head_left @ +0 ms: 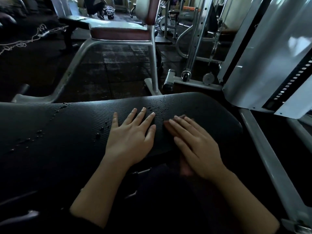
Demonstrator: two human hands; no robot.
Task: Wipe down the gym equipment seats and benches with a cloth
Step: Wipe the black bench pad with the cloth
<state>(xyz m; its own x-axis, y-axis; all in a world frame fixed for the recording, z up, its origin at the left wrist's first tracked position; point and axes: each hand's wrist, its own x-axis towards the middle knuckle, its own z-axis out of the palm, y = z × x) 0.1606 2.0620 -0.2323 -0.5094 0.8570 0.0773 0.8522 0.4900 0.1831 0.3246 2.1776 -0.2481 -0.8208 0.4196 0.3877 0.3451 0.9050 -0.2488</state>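
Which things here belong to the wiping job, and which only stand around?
Job: black ribbed bench pad with water drops; left hand and right hand, both flat on it.
Around: maroon padded chair; white tangled rope; silver weight machine.

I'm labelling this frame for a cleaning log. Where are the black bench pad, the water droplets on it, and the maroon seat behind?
black bench pad (64, 132): head view, bare ribbed top.
water droplets (156, 110): head view, cluster beyond the left fingers.
maroon seat (121, 33): head view, front edge.

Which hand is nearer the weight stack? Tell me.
Right. The right hand lies flat on the bench end closest to the weight stack; the left hand rests flat on the pad farther away.
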